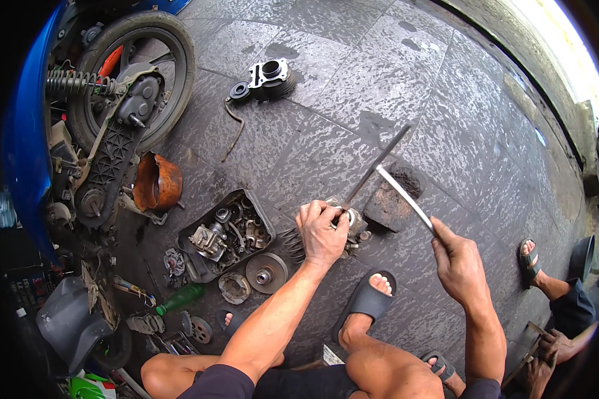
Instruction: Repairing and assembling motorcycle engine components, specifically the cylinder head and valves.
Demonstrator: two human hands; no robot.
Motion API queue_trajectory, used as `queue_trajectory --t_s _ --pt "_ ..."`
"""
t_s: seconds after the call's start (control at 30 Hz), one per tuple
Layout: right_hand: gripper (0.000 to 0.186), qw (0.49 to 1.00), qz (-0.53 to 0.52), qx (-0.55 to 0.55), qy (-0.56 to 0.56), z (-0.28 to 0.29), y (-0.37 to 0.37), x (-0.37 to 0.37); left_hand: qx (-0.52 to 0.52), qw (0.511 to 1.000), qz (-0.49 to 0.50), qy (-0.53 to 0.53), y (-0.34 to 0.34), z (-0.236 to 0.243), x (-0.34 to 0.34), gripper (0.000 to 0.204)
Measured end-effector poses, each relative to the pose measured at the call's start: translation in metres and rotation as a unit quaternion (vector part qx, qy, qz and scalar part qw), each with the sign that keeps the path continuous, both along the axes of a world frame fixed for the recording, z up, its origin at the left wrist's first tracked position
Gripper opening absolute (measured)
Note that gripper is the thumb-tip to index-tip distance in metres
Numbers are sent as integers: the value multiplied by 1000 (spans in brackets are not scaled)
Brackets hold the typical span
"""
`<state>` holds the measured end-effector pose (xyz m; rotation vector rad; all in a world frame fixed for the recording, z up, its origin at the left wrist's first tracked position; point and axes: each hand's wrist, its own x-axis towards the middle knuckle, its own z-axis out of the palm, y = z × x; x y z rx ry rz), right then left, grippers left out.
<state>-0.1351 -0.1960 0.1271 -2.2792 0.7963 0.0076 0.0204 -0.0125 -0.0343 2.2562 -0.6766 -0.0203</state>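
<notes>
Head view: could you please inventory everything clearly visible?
Scooter panel: one, blue, left
Wheel: one, black, upper left
Cylinder block: one, grey, upper middle
Shroud: one, orange, left
Tray: one, black, left
Carburettor: one, silver, in tray
Bottle: one, green, lower left
Rod: one, dark, centre
Bar: one, silver, centre
Engine part: one, grey, centre
Sandals: four, dark, lower half
Basin: one, black, right
Co-worker's hands: two, bare, lower right
Left hand: one, bare, by rod
Right hand: one, bare, gripping bar
</notes>
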Motion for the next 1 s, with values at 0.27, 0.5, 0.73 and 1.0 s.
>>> queue_trajectory --t_s 0.27,0.5,0.73,1.0 --pt "37 998 12 3 62 2 -4 3 -2 1000 0 -6 -1 -1 0 11" --pt "36 999 -13 9 41 9 -9 9 10 1000 0 6 1 -1 -1 11" --pt "37 996 13 14 84 8 -10 10 16 1000 1 14 0 -2 0 13" --pt "36 999 4 19 50 10 -11 10 17 1000 -3 14 0 -2 1 13"
